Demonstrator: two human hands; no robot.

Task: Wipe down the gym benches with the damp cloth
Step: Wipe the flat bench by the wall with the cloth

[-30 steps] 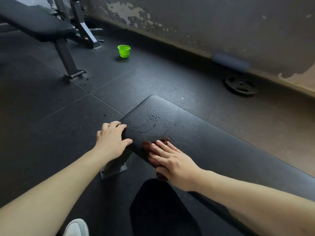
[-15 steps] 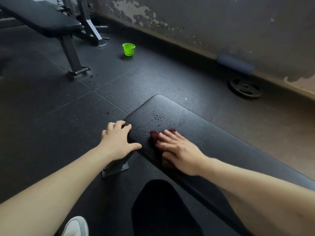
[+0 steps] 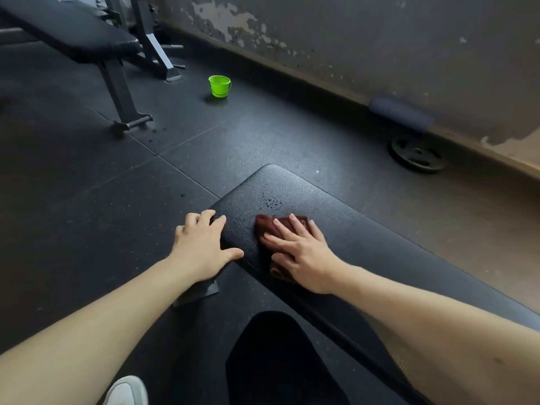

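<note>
Two hands are laid on the bench (image 3: 380, 247): the cloth (image 3: 267, 226) is pressed flat under the right hand (image 3: 304, 255), fingers straight, with droplets (image 3: 270, 201) at its 12 o'clock, while the left hand (image 3: 201, 247), fingers relaxed, is rested at 9 o'clock, seemingly for bracing.

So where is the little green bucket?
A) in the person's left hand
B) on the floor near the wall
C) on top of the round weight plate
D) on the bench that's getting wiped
B: the green bucket stands by itself on the dark floor near the wall, away from the bench being wiped.
</note>
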